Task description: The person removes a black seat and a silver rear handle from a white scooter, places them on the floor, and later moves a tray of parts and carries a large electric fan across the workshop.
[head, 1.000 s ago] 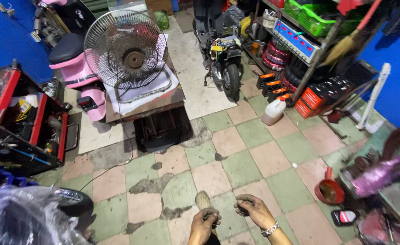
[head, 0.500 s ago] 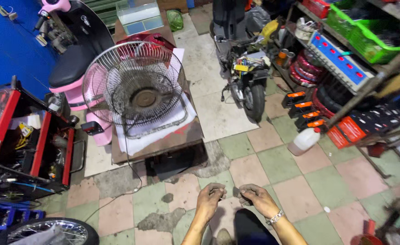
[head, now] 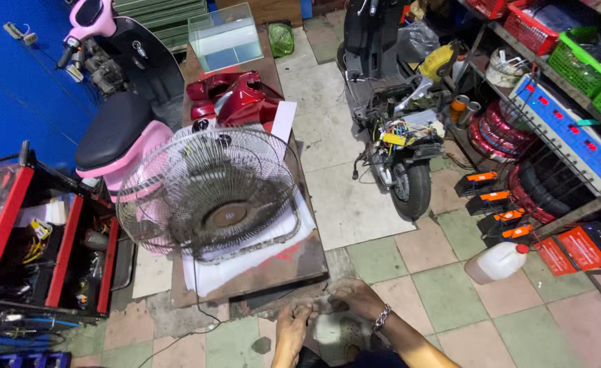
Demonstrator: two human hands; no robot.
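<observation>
- Pale, your left hand (head: 292, 328) and right hand (head: 356, 298) meet low in view, fingers curled around a small whitish part (head: 328, 307); you cannot tell how firmly they grip it.
- Your right wrist carries a metal bracelet (head: 381, 317).
- Just above your hands stands a low wooden surface (head: 300, 262).
- On it rests a wire-caged fan (head: 208, 194), facing up.
- Beyond it lie red scooter panels (head: 232, 95).
- To your right, a white jug (head: 495, 262) sits on the tiled floor (head: 450, 286).
</observation>
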